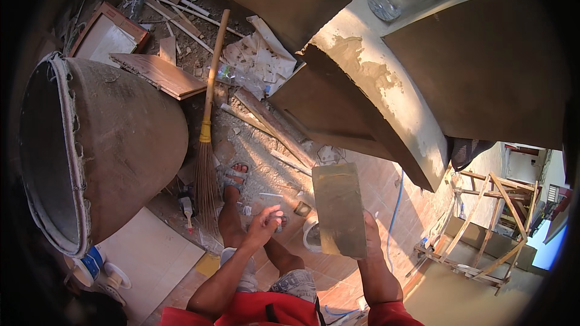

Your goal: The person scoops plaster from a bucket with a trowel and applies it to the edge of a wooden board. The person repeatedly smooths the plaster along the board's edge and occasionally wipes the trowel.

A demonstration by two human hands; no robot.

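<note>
A rectangular board [339, 211] is gripped by the right hand [373, 237], while the left hand [264, 227] is held loosely half-spread.

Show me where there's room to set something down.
The pale sheet looks bare beside the spool and big tub; so does tiled floor right of the blue hose. It's crowded around the broom and planks. A gap shows between the left hand and flat board.

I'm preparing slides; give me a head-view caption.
Right hand holds a flat rectangular board, left hand loosely curled, with a broom and large tub to the left.
</note>
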